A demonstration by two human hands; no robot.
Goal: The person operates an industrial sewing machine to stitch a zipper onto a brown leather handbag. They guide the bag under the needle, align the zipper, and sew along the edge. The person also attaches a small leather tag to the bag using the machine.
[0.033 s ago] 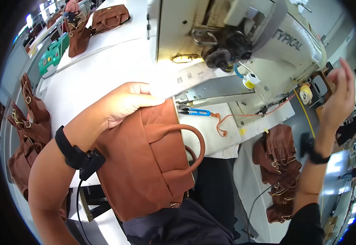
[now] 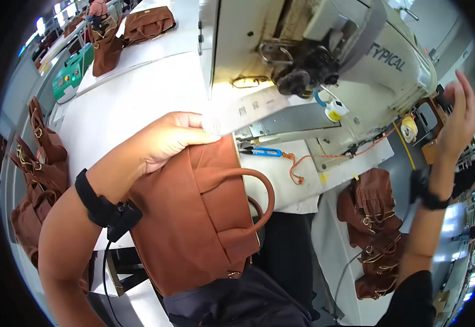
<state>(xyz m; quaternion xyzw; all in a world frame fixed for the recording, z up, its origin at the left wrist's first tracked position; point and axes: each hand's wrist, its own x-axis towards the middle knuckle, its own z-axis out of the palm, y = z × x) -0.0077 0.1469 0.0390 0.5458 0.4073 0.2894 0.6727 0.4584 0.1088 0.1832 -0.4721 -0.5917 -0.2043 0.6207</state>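
Lying partly under the left hand, a brown handbag

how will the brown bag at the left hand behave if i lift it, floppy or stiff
The brown bag probably flexes without collapsing: it looks leathery and mostly smooth, with few deep folds. Its curved handle seems fairly stiff, keeping a rounded arch.
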